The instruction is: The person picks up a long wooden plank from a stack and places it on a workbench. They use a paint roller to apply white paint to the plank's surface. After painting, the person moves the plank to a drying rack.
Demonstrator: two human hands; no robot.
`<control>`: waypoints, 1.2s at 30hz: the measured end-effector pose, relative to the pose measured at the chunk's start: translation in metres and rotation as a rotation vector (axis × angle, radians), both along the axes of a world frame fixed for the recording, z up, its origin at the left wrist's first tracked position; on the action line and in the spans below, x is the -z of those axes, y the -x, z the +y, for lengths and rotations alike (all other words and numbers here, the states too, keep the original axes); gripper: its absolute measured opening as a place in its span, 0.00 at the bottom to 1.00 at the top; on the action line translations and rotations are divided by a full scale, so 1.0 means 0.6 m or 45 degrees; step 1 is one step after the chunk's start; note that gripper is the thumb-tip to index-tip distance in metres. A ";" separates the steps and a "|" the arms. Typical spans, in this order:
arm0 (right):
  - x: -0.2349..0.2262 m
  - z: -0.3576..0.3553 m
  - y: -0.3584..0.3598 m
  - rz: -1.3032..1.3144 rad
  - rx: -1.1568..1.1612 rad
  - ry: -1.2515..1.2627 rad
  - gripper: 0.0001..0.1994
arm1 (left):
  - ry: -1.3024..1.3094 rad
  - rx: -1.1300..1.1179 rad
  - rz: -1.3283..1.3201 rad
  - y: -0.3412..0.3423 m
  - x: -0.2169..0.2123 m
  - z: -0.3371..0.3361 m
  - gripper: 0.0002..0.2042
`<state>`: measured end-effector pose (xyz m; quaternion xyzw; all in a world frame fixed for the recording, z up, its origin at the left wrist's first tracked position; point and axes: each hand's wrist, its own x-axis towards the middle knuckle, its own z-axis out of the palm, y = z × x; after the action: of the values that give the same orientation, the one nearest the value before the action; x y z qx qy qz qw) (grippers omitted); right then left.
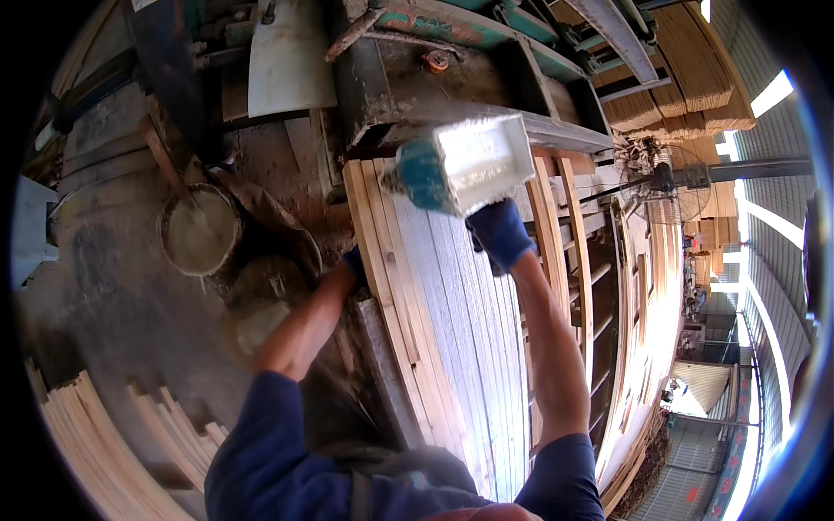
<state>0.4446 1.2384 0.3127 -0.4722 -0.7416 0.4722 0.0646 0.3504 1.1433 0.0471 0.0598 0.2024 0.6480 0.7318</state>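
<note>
My right hand (504, 234), in a dark blue glove, is closed at the near side of a white and teal open container (486, 161). This looks like a scoop with thick white residue on it, tilted and slightly blurred above the boards. Below it, a row of long wooden strips (408, 286) lies side by side, with a shiny, whitish, wet-looking surface (465, 347) across much of it. At the left edge of the strips is my gloved left hand (353, 263); its fingers are mostly hidden by the wood.
A bucket (201, 230) of pale, thick liquid with a stick in it stands at the left, above a second round container (261, 326). A metal machine frame (486, 117) crosses the far side. Loose wood strips (95, 434) lie lower left; a fan (682, 169) stands right.
</note>
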 end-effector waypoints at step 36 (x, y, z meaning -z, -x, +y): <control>0.015 -0.268 -0.251 -0.376 -0.600 -0.592 0.15 | -0.190 -0.061 -0.359 0.085 -0.105 -0.140 0.57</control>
<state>0.5954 1.0777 0.3035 -0.3243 -0.9189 0.2194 -0.0482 0.2996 1.0596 0.1102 0.0175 0.0505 0.6805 0.7308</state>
